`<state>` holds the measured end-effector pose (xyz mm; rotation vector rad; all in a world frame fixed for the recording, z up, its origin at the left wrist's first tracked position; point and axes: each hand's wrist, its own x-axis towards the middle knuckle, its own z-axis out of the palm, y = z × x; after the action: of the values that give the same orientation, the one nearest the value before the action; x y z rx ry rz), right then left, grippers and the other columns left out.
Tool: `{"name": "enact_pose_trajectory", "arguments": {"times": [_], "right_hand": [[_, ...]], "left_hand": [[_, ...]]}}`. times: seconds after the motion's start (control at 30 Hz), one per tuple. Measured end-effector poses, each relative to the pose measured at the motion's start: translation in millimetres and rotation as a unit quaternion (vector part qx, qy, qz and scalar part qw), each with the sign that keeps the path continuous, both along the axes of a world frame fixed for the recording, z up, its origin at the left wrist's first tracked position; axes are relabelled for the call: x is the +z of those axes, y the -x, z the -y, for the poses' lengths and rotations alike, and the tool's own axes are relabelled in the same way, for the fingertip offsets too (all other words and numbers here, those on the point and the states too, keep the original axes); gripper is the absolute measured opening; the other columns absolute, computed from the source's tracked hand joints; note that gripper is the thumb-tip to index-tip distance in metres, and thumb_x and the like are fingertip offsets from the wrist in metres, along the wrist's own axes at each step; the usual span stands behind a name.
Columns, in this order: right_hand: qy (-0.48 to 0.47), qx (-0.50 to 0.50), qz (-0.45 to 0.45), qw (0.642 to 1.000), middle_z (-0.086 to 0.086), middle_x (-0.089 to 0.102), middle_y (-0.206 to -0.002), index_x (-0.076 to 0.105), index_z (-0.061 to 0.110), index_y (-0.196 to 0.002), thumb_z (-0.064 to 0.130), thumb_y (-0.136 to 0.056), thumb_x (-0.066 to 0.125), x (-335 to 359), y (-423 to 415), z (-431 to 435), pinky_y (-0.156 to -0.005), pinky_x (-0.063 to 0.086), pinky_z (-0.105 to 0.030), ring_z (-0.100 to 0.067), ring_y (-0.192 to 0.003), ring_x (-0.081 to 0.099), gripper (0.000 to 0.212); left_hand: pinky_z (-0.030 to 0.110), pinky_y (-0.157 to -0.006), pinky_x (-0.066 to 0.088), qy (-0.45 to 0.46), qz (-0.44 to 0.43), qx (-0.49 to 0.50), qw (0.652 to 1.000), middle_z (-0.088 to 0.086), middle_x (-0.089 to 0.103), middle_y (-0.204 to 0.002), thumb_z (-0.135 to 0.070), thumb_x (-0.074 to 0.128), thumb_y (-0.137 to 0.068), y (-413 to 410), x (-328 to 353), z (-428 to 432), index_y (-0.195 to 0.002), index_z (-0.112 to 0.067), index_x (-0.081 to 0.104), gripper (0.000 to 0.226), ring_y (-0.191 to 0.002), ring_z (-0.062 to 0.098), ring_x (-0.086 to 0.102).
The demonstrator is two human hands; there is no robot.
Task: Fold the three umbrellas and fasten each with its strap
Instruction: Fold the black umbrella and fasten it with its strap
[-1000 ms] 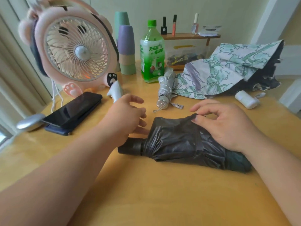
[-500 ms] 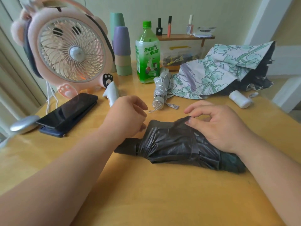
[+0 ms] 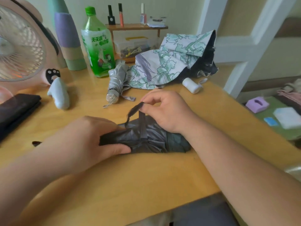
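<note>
Centre of frame: black umbrella lies across the wooden table, collapsed and rolled, canopy bunched but fairly tidy. Left hand grips its left end, fingers over the top, thumb along the near side. Right hand pinches the tip of the strap betw. thumb and forefinger and lifts it clear of the fabric; other fingers loosely curled. Step in hand, as I read it: wrap and fasten. To do it well: keep the L grip firm so pleats don't spring out; pull the strap taut in the same direction as the roll, flat, no twist; seat it round the mid-bundle, then press the end onto its mate. Fastener type on this one can't be made out. Risk: slack wrap, so the bundle loosens. Count: umbrellas x3. The black one is in hand. A silver umbrella, above centre, is rolled, but its strap tab lies loose on the table, so not fastened. A floral umbrella, upper right of centre, has its canopy spread in a heap, not yet folded, white handle sticking out. So 0 of 3 strapped by my reckoning. Also: green drink bottle x1, pink desk fan x1 at left edge, small cosmetic bottles x3 on the little shelf at top.
</note>
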<state>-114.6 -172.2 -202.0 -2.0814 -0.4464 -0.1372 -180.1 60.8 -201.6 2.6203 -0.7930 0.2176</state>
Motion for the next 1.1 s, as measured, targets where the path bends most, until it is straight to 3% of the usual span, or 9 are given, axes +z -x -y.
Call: {"name": "enact_pose_trajectory", "arguments": {"times": [0.2,0.33,0.47,0.6,0.7,0.77,0.87,0.97,1.1], "right_hand": [[0.029,-0.023,-0.032,0.999,-0.011,0.075,-0.097,0.077,0.015,-0.078,0.025,-0.089,0.078,-4,-3,0,-0.086,0.055,-0.042,-0.028,-0.091,0.067,0.014],[0.033,-0.027,-0.022,0.999,-0.007,0.075,-0.091,0.078,0.017,-0.08,0.026,-0.089,0.078,-4,-3,1,-0.083,0.056,-0.037,-0.022,-0.085,0.068,0.013],[0.022,-0.044,-0.025,0.998,-0.003,0.074,-0.083,0.072,0.028,-0.072,0.023,-0.09,0.076,-3,-2,3,-0.069,0.05,-0.023,-0.012,-0.072,0.063,0.019],[0.008,-0.044,-0.021,0.999,-0.002,0.076,-0.096,0.08,0.017,-0.085,0.021,-0.091,0.075,1,-4,5,-0.08,0.052,-0.023,-0.016,-0.089,0.068,0.009],[-0.029,-0.009,-0.002,1.0,0.008,0.072,-0.107,0.078,0.013,-0.085,0.012,-0.091,0.075,19,-3,10,-0.08,0.046,-0.006,0.002,-0.087,0.066,0.006],[-0.013,0.014,-0.002,1.0,0.012,0.07,-0.113,0.075,0.021,-0.08,0.015,-0.091,0.076,28,-2,14,-0.087,0.049,-0.011,0.008,-0.086,0.066,0.013],[0.072,-0.028,-0.019,0.997,0.01,0.074,-0.109,0.073,0.03,-0.077,0.027,-0.091,0.076,20,-3,15,-0.096,0.051,-0.027,-0.007,-0.099,0.068,0.015],[0.071,-0.069,-0.027,0.995,0.007,0.075,-0.093,0.075,0.024,-0.081,0.031,-0.092,0.074,11,2,14,-0.082,0.05,-0.027,-0.013,-0.091,0.068,0.014],[0.096,-0.051,-0.011,0.994,-0.004,0.078,-0.095,0.074,0.026,-0.082,0.033,-0.093,0.072,12,11,10,-0.086,0.054,-0.037,-0.025,-0.093,0.071,0.013]], "left_hand": [[-0.003,-0.093,0.029,0.015,-0.066,0.025,0.997,-0.041,0.047,-0.124,-0.083,0.043,-0.083,-3,8,5,-0.126,-0.051,0.055,0.055,-0.114,-0.025,0.041],[0.02,-0.1,0.038,-0.096,-0.154,0.022,0.983,-0.031,0.051,-0.117,-0.091,0.048,-0.067,-11,36,18,-0.124,-0.052,0.053,0.07,-0.111,-0.009,0.045],[0.033,-0.08,0.05,-0.174,-0.114,-0.007,0.978,-0.019,0.054,-0.092,-0.095,0.055,-0.051,-23,35,30,-0.097,-0.038,0.064,0.074,-0.089,0.004,0.054],[0.038,-0.069,0.048,-0.135,0.002,-0.063,0.989,-0.014,0.051,-0.079,-0.072,0.066,-0.071,-28,21,30,-0.079,-0.031,0.058,0.043,-0.073,0.008,0.049],[0.039,-0.07,0.044,-0.167,0.206,-0.064,0.962,-0.007,0.052,-0.082,-0.061,0.06,-0.084,-24,18,28,-0.093,-0.021,0.069,0.041,-0.078,0.02,0.053],[0.04,-0.071,0.043,-0.151,0.28,-0.031,0.948,0.0,0.058,-0.089,-0.053,0.056,-0.088,-21,8,32,-0.106,-0.016,0.072,0.044,-0.084,0.027,0.056],[0.044,-0.074,0.048,-0.127,0.229,0.014,0.965,0.003,0.061,-0.099,-0.051,0.053,-0.089,-15,-14,35,-0.118,-0.017,0.07,0.048,-0.09,0.031,0.059],[0.044,-0.079,0.052,-0.096,0.107,0.024,0.989,-0.003,0.057,-0.101,-0.067,0.042,-0.09,-10,-13,36,-0.124,-0.022,0.068,0.062,-0.096,0.026,0.055],[0.037,-0.075,0.051,-0.057,0.052,-0.002,0.997,-0.01,0.048,-0.087,-0.076,0.036,-0.088,-6,5,35,-0.103,-0.025,0.075,0.066,-0.088,0.015,0.048]]}}
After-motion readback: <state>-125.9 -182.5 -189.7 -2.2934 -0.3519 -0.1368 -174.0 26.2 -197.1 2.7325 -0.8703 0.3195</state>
